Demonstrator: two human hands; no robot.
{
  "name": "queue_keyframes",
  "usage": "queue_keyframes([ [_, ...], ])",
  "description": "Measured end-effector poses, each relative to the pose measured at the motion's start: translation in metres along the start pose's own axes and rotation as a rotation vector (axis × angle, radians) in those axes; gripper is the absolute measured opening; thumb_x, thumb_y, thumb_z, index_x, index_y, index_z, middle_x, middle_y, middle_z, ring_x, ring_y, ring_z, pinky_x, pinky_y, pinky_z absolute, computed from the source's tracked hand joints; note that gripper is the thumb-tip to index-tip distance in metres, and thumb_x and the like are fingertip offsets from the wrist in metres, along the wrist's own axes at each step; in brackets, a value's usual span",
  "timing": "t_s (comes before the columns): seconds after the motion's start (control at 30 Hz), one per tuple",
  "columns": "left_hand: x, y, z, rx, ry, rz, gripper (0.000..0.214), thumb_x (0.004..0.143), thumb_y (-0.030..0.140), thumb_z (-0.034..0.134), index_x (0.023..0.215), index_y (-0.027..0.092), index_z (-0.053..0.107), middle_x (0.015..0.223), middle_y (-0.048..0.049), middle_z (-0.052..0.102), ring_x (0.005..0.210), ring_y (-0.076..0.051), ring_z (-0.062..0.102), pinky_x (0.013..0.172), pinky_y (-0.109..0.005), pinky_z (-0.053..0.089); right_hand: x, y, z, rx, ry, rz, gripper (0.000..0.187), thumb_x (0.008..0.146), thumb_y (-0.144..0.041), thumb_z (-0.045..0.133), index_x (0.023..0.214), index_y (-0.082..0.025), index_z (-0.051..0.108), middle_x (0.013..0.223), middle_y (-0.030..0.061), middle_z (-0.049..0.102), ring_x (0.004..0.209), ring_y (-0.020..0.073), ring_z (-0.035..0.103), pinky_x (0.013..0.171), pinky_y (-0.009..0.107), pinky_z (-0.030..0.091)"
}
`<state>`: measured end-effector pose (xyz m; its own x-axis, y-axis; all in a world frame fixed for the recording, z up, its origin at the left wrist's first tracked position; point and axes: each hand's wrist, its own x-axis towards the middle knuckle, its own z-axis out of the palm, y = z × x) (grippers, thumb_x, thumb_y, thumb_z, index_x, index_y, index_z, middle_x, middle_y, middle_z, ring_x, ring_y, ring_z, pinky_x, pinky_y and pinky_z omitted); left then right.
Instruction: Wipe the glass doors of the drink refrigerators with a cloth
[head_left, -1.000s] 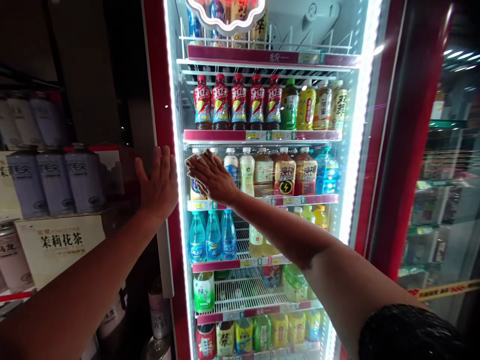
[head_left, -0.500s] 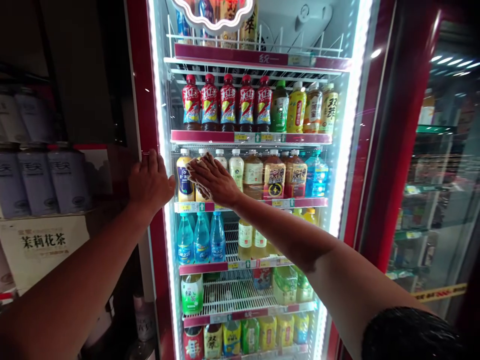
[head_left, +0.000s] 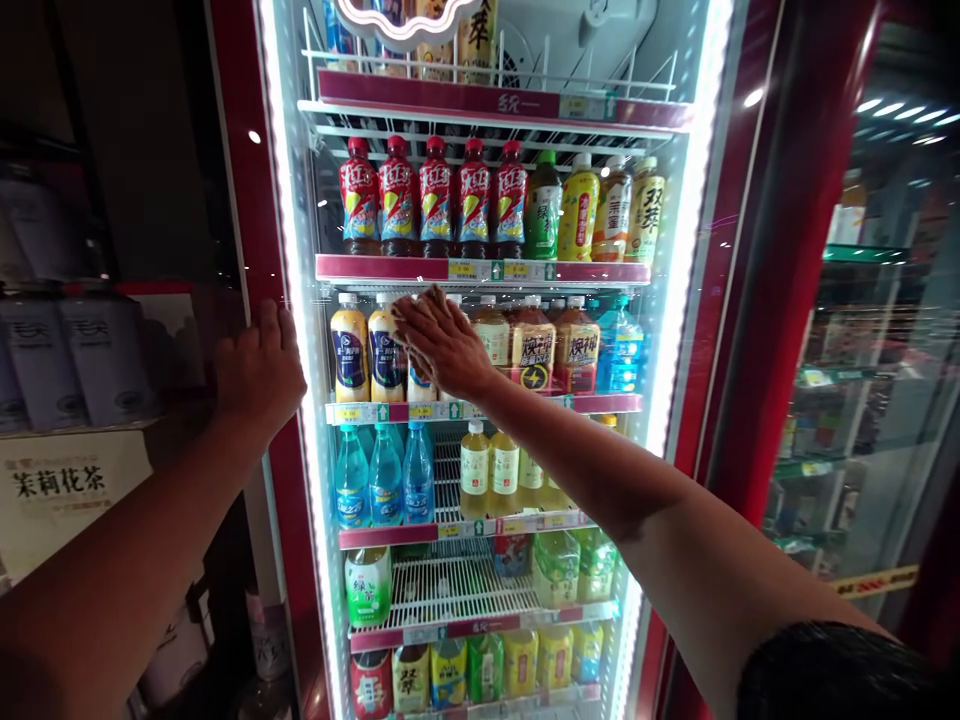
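Note:
My right hand (head_left: pixel 442 345) lies flat against the glass door of a lit drinks cooler, with a crumpled brown cloth (head_left: pixel 433 297) under its fingers. Most of the cloth is hidden by the hand. Behind the glass there, bottles with dark blue labels (head_left: pixel 349 350) and brown drink bottles (head_left: pixel 533 345) stand on the middle shelf. My left hand (head_left: pixel 262 365) is at the cooler's red left frame (head_left: pixel 251 210), beside the bright light strip. Its fingers point upward, with no object visible in it.
Red-capped bottles (head_left: pixel 435 195) fill much of the shelf above, and blue bottles (head_left: pixel 386 475) stand below. Purple-grey canisters (head_left: pixel 105 350) and a cream box (head_left: pixel 67 490) are stacked at left. Another glass-fronted cabinet (head_left: pixel 847 380) stands at right.
My right hand and the cloth have moved right across the glass, uncovering more of the blue-labelled bottles. The view has shifted slightly; my left hand remains at the left frame.

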<state>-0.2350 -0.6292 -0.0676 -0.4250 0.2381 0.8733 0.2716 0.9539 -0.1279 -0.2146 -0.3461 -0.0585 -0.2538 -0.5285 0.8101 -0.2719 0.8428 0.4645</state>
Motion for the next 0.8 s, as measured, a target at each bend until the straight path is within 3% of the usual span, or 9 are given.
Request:
queue_keyframes([
  [0.17, 0.001, 0.0, 0.0, -0.031, -0.005, -0.029, 0.067, 0.103, 0.031, 0.006, 0.163, 0.004, 0.018, 0.17, -0.0235, 0.013, 0.134, -0.048, 0.045, 0.102, -0.074, 0.037, -0.006, 0.016, -0.008, 0.026, 0.085, 0.129, 0.054, 0.107, -0.031, 0.035, 0.16, -0.023, 0.04, 0.171, 0.001, 0.031, 0.162, 0.024, 0.014, 0.135, 0.053, 0.005],
  [0.3, 0.001, 0.003, -0.002, -0.068, -0.001, -0.058, 0.065, 0.103, 0.034, 0.012, 0.164, 0.01, 0.02, 0.171, -0.019, 0.013, 0.135, -0.045, 0.046, 0.108, -0.074, 0.033, -0.022, 0.012, -0.008, 0.019, 0.012, 0.046, 0.053, 0.107, -0.032, 0.036, 0.159, -0.024, 0.041, 0.17, 0.0001, 0.032, 0.162, 0.0238, 0.015, 0.135, 0.051, 0.007],
  [0.4, 0.001, 0.003, -0.001, -0.048, 0.013, -0.052, 0.066, 0.103, 0.034, 0.016, 0.164, 0.011, 0.017, 0.171, -0.0184, 0.013, 0.134, -0.044, 0.046, 0.109, -0.073, 0.033, -0.029, 0.023, -0.015, -0.003, -0.033, -0.041, 0.053, 0.107, -0.032, 0.038, 0.159, -0.025, 0.041, 0.169, -0.0017, 0.034, 0.161, 0.0231, 0.019, 0.135, 0.049, 0.009],
  [0.6, 0.001, 0.002, 0.004, 0.014, 0.039, -0.029, 0.07, 0.1, 0.033, 0.021, 0.165, 0.008, 0.014, 0.17, -0.0219, 0.016, 0.131, -0.05, 0.048, 0.102, -0.076, 0.037, -0.036, 0.049, -0.023, 0.001, 0.081, 0.121, 0.053, 0.107, -0.031, 0.038, 0.16, -0.025, 0.04, 0.17, 0.0007, 0.033, 0.161, 0.0244, 0.017, 0.135, 0.054, 0.007],
  [0.8, 0.0, 0.004, 0.003, 0.032, 0.044, -0.055, 0.069, 0.101, 0.037, 0.021, 0.165, 0.014, 0.016, 0.171, -0.0178, 0.018, 0.134, -0.046, 0.049, 0.104, -0.075, 0.039, -0.063, 0.046, -0.02, -0.005, 0.003, 0.015, 0.053, 0.106, -0.032, 0.04, 0.159, -0.025, 0.041, 0.169, -0.001, 0.035, 0.161, 0.0229, 0.018, 0.135, 0.05, 0.01],
])
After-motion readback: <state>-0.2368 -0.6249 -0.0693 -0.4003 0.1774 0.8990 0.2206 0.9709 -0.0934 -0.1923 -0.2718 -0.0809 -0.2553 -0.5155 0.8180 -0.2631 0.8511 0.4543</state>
